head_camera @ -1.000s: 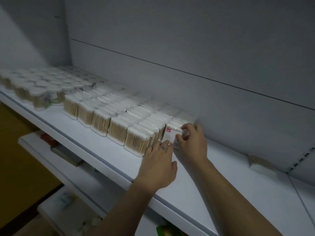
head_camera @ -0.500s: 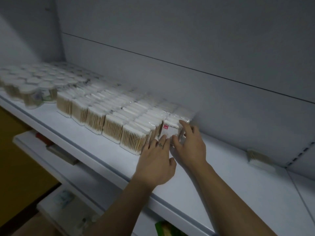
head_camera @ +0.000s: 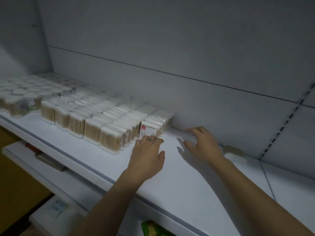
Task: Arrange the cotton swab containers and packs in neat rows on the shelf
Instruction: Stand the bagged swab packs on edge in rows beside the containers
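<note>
Rows of clear cotton swab packs (head_camera: 95, 123) with wooden sticks stand on the white shelf (head_camera: 187, 178). The rightmost pack, with a red label (head_camera: 148, 129), stands at the end of the block. My left hand (head_camera: 147, 155) lies flat on the shelf, its fingertips touching the base of that labelled pack. My right hand (head_camera: 202, 145) hovers with spread fingers over bare shelf to the right, holding nothing. One loose swab pack (head_camera: 232, 151) lies on its side against the back wall, just right of my right hand. Round swab containers (head_camera: 18, 101) fill the shelf's far left.
A grey back panel (head_camera: 170, 57) rises behind the shelf, with a slotted upright (head_camera: 288, 120) at right. Lower shelves (head_camera: 51, 172) hold a few boxes, and a green package (head_camera: 153, 229) shows under the front edge.
My right hand let go of the red-labelled pack and moved right, fingers spread, toward the loose pack. My left hand stays by the labelled pack. The view shifted right.
</note>
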The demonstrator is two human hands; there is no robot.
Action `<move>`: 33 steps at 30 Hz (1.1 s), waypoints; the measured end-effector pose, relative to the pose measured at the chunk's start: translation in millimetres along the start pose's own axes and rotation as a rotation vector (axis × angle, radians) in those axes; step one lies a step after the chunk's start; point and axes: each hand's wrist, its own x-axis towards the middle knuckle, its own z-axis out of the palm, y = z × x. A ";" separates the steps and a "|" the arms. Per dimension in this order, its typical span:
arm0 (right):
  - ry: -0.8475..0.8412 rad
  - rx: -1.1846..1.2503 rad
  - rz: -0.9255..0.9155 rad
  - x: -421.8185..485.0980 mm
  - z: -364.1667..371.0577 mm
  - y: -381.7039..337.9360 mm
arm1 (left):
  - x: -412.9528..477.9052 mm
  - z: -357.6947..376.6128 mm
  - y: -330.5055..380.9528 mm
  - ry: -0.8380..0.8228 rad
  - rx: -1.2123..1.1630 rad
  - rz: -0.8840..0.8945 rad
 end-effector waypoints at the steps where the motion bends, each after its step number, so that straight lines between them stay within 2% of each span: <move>1: -0.021 -0.021 0.006 -5.5 -5.7 13.8 | 3.9 4.2 11.4 -0.008 -0.010 0.017; 6: -0.090 -0.164 0.061 -30.5 -32.6 87.7 | 26.3 33.0 76.3 -0.127 -0.031 0.103; 10: -0.244 -0.236 0.088 -38.8 -56.8 130.3 | 46.2 56.4 124.5 -0.246 -0.023 0.161; 13: -0.305 -0.204 0.114 -42.2 -60.3 154.0 | 58.6 73.0 150.0 -0.227 -0.041 0.153; 18: -0.085 -0.053 0.051 -54.2 -37.1 176.3 | 54.4 101.6 151.6 -0.156 -0.103 0.098; 22: -0.041 0.040 -0.041 -53.6 -34.7 170.2 | 55.4 99.2 126.0 -0.073 -0.131 0.036; 24: 0.019 0.168 -0.046 -52.6 -35.9 157.6 | 56.8 97.4 123.1 -0.084 -0.179 0.005; 28: 0.223 0.727 0.156 -50.6 -42.6 128.9 | 57.7 97.2 128.7 -0.077 -0.293 0.027; 30: 0.223 0.849 0.199 -48.7 -37.3 125.1 | 56.2 94.6 126.1 -0.064 -0.354 -0.044; 33: 0.129 1.036 0.235 -49.2 -25.1 127.7 | 50.7 91.5 123.6 -0.070 -0.434 -0.141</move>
